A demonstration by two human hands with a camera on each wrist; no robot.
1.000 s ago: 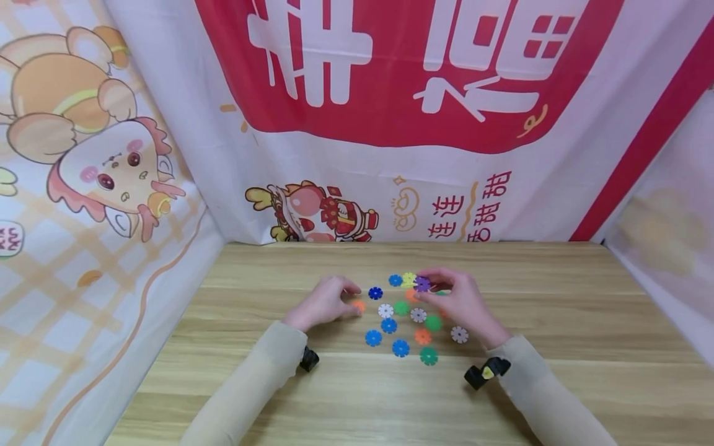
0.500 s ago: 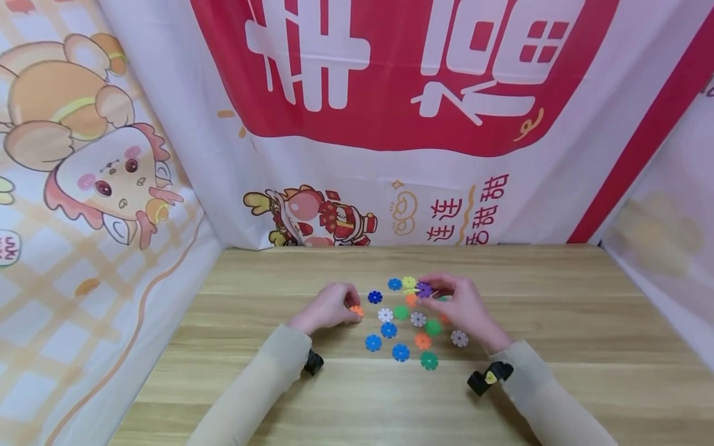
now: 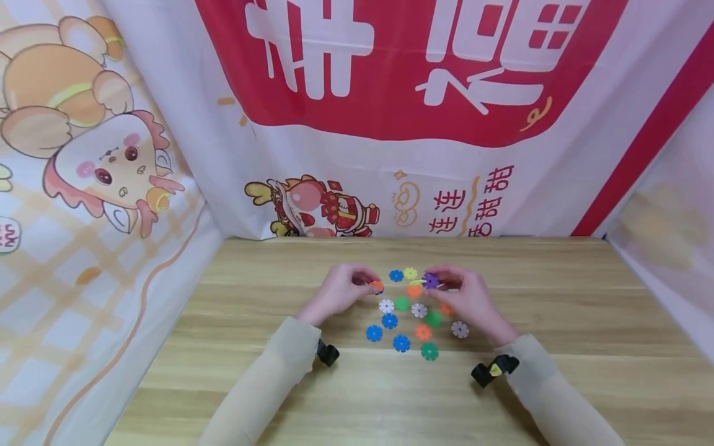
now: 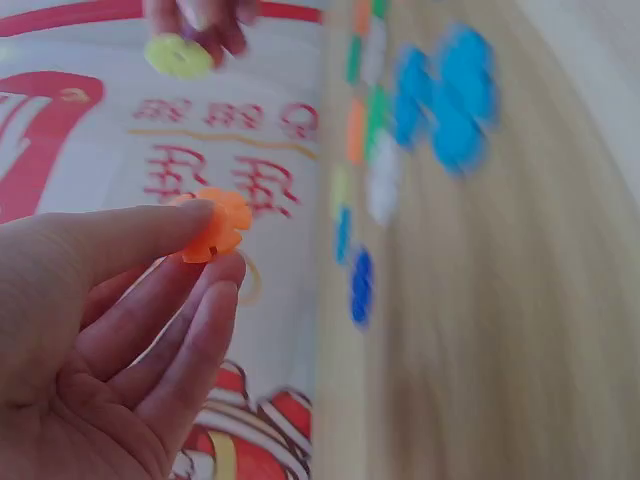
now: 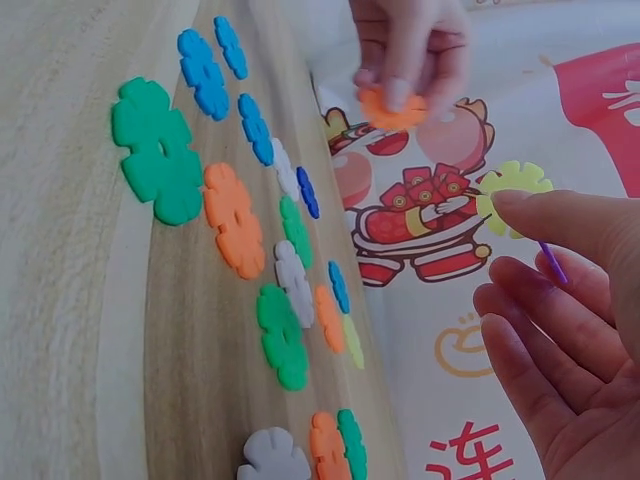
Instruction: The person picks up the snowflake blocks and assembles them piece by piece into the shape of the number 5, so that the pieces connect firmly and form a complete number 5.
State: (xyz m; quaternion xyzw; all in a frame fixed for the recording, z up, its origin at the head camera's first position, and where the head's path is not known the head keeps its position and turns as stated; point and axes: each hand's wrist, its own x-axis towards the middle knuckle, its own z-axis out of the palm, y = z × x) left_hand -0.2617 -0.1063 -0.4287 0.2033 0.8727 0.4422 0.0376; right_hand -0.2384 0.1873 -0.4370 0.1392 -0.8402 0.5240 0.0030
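My left hand [image 3: 341, 290] pinches an orange notched plastic disc [image 4: 217, 225] between thumb and fingertips, raised above the table. In the head view this disc partly covers a dark blue disc lying on the table. My right hand [image 3: 467, 296] holds a yellow notched disc [image 5: 512, 198] together with a purple one [image 3: 431, 280]. In the right wrist view the purple disc stands edge-on at an angle to the yellow, and the two look slotted together. The hands face each other over the far part of the scattered discs, a gap between them.
Several flat discs lie across the wooden table [image 3: 357, 396]: a near blue one [image 3: 401, 343], a green one [image 3: 429, 351], an orange one [image 3: 423, 332] and a white one [image 3: 460, 329]. A printed cloth [image 3: 357, 148] hangs along the table's far edge.
My left hand has taken the orange disc off the table, lifted it and carried it to the right, closer to my right hand. The right hand keeps its joined discs, nearly in place.
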